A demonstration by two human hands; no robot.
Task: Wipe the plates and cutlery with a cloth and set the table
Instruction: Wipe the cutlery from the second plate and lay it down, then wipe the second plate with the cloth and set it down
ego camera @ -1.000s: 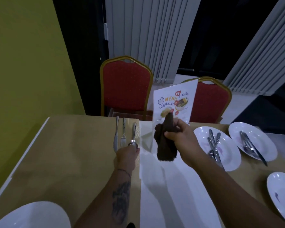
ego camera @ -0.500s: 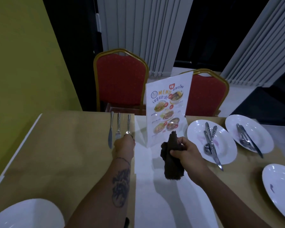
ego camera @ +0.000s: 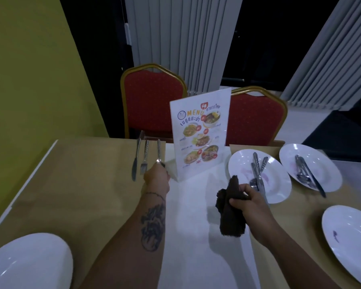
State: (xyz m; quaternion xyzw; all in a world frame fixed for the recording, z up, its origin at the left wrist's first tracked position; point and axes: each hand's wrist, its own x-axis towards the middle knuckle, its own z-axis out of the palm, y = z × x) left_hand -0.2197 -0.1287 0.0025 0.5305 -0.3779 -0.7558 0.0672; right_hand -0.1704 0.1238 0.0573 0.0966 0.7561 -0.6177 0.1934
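**Three pieces laid, more left to wipe**

Your left hand [ego camera: 156, 179] is closed over the bowl end of the spoon [ego camera: 158, 150]. Its fingertips are hidden under the back of the hand. The spoon lies on the tan table cover [ego camera: 81, 184], just beside the fork [ego camera: 144, 159] and the knife [ego camera: 135, 163], all three parallel with their handles pointing towards the red chair [ego camera: 152, 101].

Your right hand [ego camera: 251, 202] is well apart from the left and is clamped on the dark cloth [ego camera: 230, 217]. The cloth hangs bunched and limp over the white runner [ego camera: 192, 236], near the menu stand [ego camera: 200, 126].

The soiled plate [ego camera: 241, 163] sits just beyond your right hand, with unwiped cutlery [ego camera: 257, 170] crossed on it. A second plate [ego camera: 290, 155] behind it carries another set, and a stained plate [ego camera: 350, 236] lies nearer you on the right. A white plate [ego camera: 29, 261] sits at the lower left.

The cutlery looks like smooth, stiff metal, light and likely to slip, so take each piece by the handle and draw the cloth along it. The plates look glossy and breakable. Lift one by the rim with your thumb on top, and clear the cutlery off first so that nothing slides. The cloth is soft, so keep it wadded so that it gives you a firm pad.
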